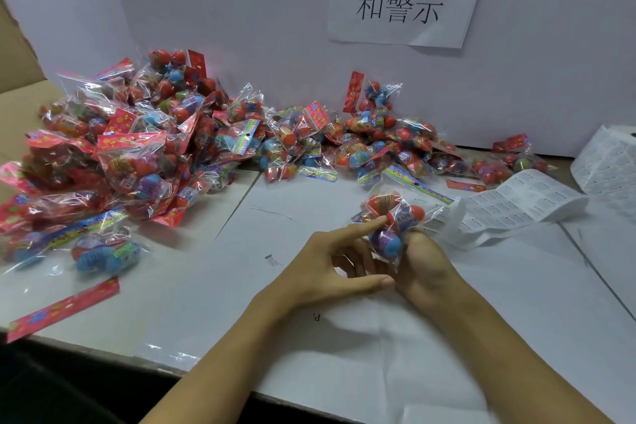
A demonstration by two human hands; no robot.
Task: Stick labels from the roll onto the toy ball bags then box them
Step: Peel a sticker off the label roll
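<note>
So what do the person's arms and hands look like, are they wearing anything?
Nothing is worn. The left hand and right hand are bare, with no gloves, rings, watch or bracelets showing. Both forearms are bare too, with no sleeves in view.

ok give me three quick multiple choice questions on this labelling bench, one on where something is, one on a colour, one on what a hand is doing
1. Where does the label roll sit?
A. at the far right of the table
B. on top of the bag pile
C. at the front left edge

2. What colour is the loose card strip at the front left of the table?
A. plain white
B. red with a printed pattern
C. black

3. What is the right hand doing?
A. resting flat on the table
B. holding a toy ball bag
C. tearing the wall sign

Answers:
1. A, the roll stands by the right edge with its strip of labels trailing toward the hands.
2. B, it is red with coloured flower-like prints.
3. B, the bag sits up in that hand while the left hand touches it with a fingertip.
</note>
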